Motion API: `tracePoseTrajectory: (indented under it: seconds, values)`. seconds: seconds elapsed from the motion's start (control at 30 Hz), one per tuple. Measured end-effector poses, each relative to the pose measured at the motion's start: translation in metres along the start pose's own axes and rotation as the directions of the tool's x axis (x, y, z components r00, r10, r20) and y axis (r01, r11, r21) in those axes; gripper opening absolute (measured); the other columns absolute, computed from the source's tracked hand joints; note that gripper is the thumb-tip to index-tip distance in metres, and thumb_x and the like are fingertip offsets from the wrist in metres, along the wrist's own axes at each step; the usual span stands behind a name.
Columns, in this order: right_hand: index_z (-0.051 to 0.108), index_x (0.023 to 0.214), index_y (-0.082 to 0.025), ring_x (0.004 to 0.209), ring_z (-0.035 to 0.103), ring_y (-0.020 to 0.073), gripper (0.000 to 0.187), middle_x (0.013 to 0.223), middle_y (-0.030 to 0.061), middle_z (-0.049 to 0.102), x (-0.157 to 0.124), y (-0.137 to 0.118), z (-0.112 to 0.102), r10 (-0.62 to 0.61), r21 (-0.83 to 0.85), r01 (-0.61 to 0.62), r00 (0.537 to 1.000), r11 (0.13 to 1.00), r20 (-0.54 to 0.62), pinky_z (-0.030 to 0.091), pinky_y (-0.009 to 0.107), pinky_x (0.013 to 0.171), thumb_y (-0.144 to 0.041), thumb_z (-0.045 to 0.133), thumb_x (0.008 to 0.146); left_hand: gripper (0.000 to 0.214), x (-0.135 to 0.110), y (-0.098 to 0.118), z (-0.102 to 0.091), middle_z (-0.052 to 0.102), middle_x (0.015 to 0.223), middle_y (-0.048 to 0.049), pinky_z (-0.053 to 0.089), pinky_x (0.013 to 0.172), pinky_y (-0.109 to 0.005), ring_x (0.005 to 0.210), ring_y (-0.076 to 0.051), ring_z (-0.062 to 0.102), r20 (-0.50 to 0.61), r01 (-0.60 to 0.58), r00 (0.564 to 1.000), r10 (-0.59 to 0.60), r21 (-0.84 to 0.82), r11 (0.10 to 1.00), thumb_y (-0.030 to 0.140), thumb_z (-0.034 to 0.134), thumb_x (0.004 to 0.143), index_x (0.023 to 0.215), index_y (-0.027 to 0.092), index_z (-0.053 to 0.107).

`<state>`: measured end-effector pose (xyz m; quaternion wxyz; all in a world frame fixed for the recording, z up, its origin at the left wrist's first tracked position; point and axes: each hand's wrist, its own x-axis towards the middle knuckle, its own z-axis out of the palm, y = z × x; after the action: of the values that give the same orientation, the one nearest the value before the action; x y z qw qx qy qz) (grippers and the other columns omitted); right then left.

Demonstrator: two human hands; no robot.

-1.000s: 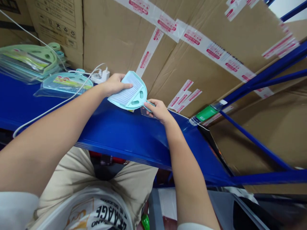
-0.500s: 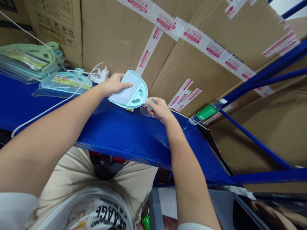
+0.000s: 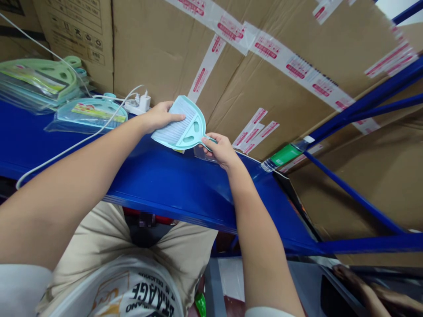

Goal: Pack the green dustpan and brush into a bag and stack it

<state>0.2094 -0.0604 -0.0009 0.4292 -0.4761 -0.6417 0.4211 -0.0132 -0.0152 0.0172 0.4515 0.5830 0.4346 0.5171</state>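
A light blue dustpan and brush set (image 3: 187, 127), brush nested in the pan, is held up above the blue shelf (image 3: 158, 176). My left hand (image 3: 161, 117) grips its wide bristle edge, with the thumb lying over the pale bristles. At the narrow end, my right hand (image 3: 218, 149) is closed around the handle, thumb on top. Beneath the set, a clear plastic wrapper (image 3: 205, 154) with a bit of yellow label lies on the shelf, partly hidden.
At left lie a bagged blue dustpan set (image 3: 92, 113) and a stack of bagged green ones (image 3: 39, 79). A white cable (image 3: 62, 154) runs to a power strip (image 3: 140, 105). Large cardboard boxes (image 3: 158, 53) stand behind. A water bottle (image 3: 286, 154) leans at right; another person's arms (image 3: 366, 290) show lower right.
The dustpan set has shifted very slightly right in the picture, both hands keeping their grip. At lower right, the other person's arms have moved.
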Motion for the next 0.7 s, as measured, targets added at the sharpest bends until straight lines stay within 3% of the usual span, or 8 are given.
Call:
tracePoseTrajectory:
  seconds: [0.17,0.27,0.4,0.47,0.53,0.63,0.7]
  values:
    - [0.060,0.078,-0.021,0.054,0.048,0.0069,0.026,0.072,0.0000,0.066,-0.001,-0.003,-0.013,-0.041,0.042,0.042,0.999,0.998,-0.012,0.033,0.018,0.042,-0.035,0.082,0.081,0.025,0.000,0.004,0.001,0.077,0.091,-0.0070,0.060,0.084,-0.036,0.097,-0.027,0.076,0.013,0.088,0.996,-0.088,-0.047,0.995,0.019,0.084,0.074,0.097,0.020,0.074]
    - [0.060,0.078,-0.022,0.051,0.044,0.0064,0.027,0.071,-0.0006,0.065,-0.003,-0.005,-0.026,-0.059,0.063,0.060,0.998,0.996,-0.008,0.030,0.018,0.041,-0.038,0.082,0.081,0.016,0.004,0.004,-0.001,0.076,0.087,-0.0066,0.060,0.085,-0.036,0.098,-0.027,0.076,0.068,0.129,0.990,-0.121,-0.134,0.982,0.033,0.077,0.086,0.094,0.020,0.073]
    - [0.062,0.080,-0.022,0.050,0.042,0.0063,0.033,0.070,-0.0018,0.065,-0.005,-0.004,-0.032,-0.074,0.078,0.072,0.997,0.994,0.023,0.029,0.018,0.040,-0.043,0.087,0.075,0.038,0.008,0.002,-0.004,0.077,0.086,-0.0074,0.059,0.090,-0.038,0.101,-0.029,0.076,0.186,0.163,0.976,-0.113,-0.282,0.945,0.052,0.057,0.098,0.093,0.018,0.073]
    - [0.062,0.079,-0.022,0.049,0.042,0.0058,0.035,0.068,-0.0023,0.064,-0.005,-0.002,-0.029,-0.078,0.088,0.075,0.996,0.993,0.032,0.029,0.018,0.040,-0.044,0.089,0.073,0.033,0.006,0.002,-0.002,0.078,0.088,-0.0086,0.059,0.092,-0.039,0.103,-0.030,0.076,0.221,0.195,0.966,-0.133,-0.291,0.937,0.048,0.062,0.096,0.095,0.017,0.074]
    - [0.061,0.078,-0.022,0.048,0.043,0.0058,0.035,0.067,-0.0031,0.062,-0.002,0.001,-0.026,-0.077,0.092,0.076,0.997,0.993,0.005,0.030,0.017,0.040,-0.043,0.089,0.073,0.022,0.002,0.002,0.001,0.079,0.090,-0.0090,0.058,0.093,-0.039,0.106,-0.031,0.076,0.201,0.229,0.963,-0.182,-0.243,0.943,0.032,0.074,0.086,0.101,0.017,0.076]
    - [0.060,0.081,-0.024,0.051,0.051,0.0079,0.029,0.069,-0.0038,0.062,0.005,0.006,-0.030,-0.056,0.076,0.067,0.988,0.995,-0.143,0.035,0.018,0.042,-0.043,0.082,0.080,0.035,-0.002,0.002,0.004,0.080,0.092,-0.0080,0.058,0.094,-0.040,0.107,-0.032,0.076,0.089,0.231,0.972,-0.217,-0.197,0.953,0.013,0.080,0.074,0.109,0.018,0.077]
    - [0.059,0.084,-0.025,0.056,0.058,0.0104,0.025,0.075,-0.0026,0.065,0.010,0.011,-0.040,-0.023,0.004,0.026,0.958,1.000,-0.286,0.042,0.021,0.047,-0.045,0.073,0.086,0.035,0.000,0.002,0.003,0.080,0.092,-0.0074,0.059,0.094,-0.041,0.107,-0.032,0.076,0.015,0.202,0.979,-0.204,-0.202,0.958,0.010,0.078,0.075,0.108,0.018,0.078]
